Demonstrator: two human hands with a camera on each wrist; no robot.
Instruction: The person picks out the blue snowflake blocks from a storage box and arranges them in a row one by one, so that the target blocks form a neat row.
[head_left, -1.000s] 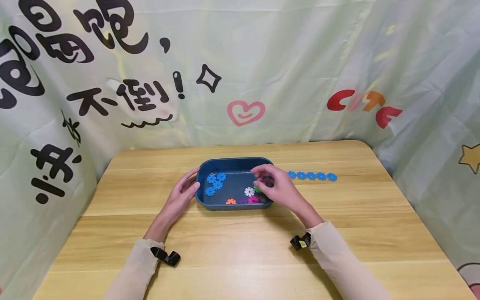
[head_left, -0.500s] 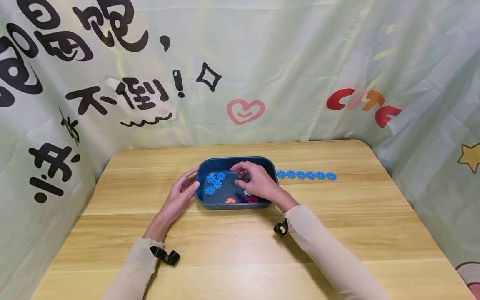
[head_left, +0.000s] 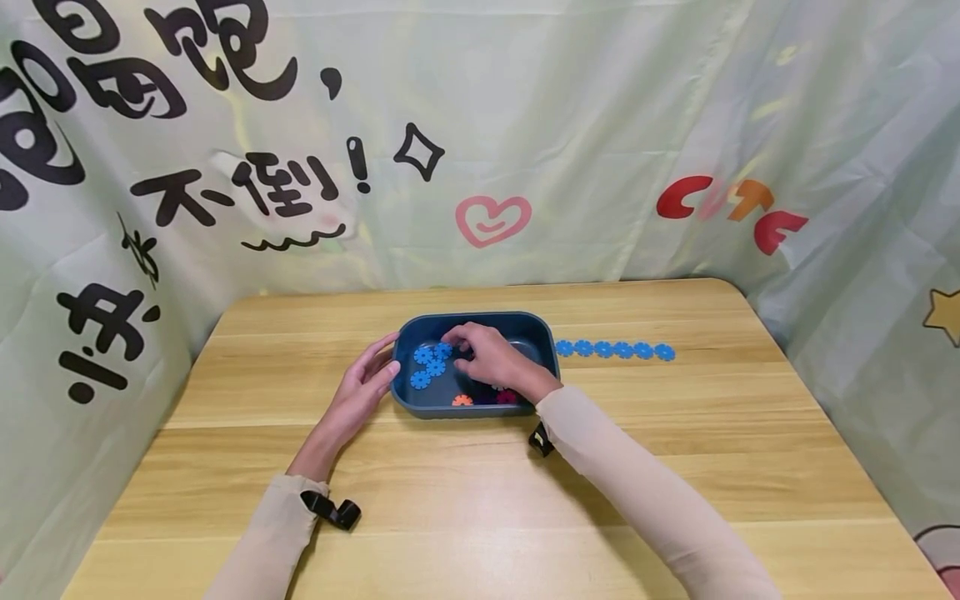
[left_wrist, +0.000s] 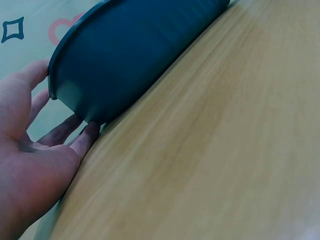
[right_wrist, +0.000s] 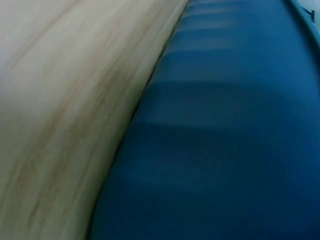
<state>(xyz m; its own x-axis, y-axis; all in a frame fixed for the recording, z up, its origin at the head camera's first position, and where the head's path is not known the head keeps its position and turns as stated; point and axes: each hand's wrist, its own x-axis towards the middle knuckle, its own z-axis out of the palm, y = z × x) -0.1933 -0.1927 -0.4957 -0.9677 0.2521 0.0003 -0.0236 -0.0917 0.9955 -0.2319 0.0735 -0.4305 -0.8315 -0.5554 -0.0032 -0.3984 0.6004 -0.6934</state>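
A dark blue oblong plastic tub (head_left: 442, 412) stands on the table. My left hand (head_left: 362, 379) rests against its left end; in the left wrist view its spread fingers touch the outer wall of the tub (left_wrist: 125, 55). My right hand (head_left: 491, 358) reaches inside, thumb and forefinger apart, the forefinger tip at one of several blue notched snowflake discs (head_left: 423, 355) on the left of the tub floor. Whether it touches that disc I cannot tell. An orange disc (head_left: 462, 401) and a dark pink disc (head_left: 507, 397) lie along the near wall; others are partly hidden under the right hand.
A straight row of several blue snowflake discs (head_left: 623, 350) runs rightward from beside the tub's right end. The wooden table (head_left: 465, 500) meets a printed curtain (head_left: 600, 125) at its back and sides. The right wrist view shows the tub's outer side wall (right_wrist: 215, 130).
My right hand has moved left across the tub, from the white and green discs on the right to the blue ones. The left hand stays at the tub's left end.
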